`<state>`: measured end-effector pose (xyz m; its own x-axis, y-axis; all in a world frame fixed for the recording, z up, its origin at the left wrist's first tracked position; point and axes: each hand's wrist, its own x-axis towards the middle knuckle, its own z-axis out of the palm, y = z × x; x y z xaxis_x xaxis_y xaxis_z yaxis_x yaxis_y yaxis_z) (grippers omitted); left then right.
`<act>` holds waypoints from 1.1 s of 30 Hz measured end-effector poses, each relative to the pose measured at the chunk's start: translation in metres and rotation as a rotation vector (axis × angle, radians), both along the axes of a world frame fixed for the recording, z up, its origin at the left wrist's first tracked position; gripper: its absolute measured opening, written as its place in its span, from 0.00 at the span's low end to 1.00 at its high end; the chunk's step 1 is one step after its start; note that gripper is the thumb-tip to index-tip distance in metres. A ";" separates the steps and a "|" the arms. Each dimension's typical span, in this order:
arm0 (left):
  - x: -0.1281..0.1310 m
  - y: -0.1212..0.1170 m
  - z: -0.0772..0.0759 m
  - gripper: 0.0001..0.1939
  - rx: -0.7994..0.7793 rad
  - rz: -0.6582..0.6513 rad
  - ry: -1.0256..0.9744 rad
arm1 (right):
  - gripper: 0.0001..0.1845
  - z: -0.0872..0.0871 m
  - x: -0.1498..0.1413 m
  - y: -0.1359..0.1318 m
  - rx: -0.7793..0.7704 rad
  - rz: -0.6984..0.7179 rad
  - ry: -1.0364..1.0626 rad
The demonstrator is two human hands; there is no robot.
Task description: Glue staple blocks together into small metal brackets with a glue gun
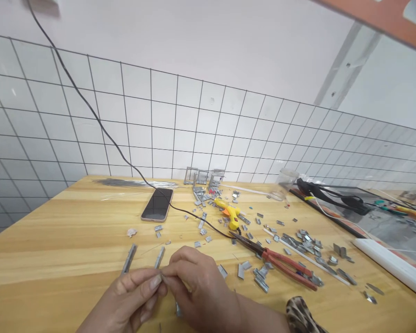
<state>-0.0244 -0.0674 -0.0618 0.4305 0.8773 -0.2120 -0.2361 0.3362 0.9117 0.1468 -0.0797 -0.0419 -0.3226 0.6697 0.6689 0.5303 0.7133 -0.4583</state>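
Left hand (135, 292) and right hand (204, 289) together above the counter (65, 236), fingertips pinched and touching; cannot tell what, if anything, is between them. Grey metal strip (128, 259) on the counter, just beyond the left hand. Red-handled pliers (266, 254) right of the hands. Toward the counter's back edge: smartphone (156, 208), yellow glue gun (233, 216).
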 end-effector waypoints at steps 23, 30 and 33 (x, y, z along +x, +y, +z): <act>0.007 -0.006 0.002 0.18 -0.090 0.063 -0.112 | 0.10 -0.013 -0.003 0.003 -0.160 0.061 0.186; 0.007 -0.006 0.004 0.17 -0.060 0.069 -0.111 | 0.12 -0.011 -0.002 0.001 -0.176 0.081 0.167; 0.008 -0.007 0.008 0.17 -0.034 0.068 -0.094 | 0.12 -0.011 -0.003 0.001 -0.183 0.077 0.167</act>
<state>-0.0168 -0.0742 -0.0540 0.3900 0.8981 -0.2034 -0.3434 0.3468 0.8728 0.1439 -0.0786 -0.0529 -0.2730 0.7620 0.5872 0.3837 0.6460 -0.6599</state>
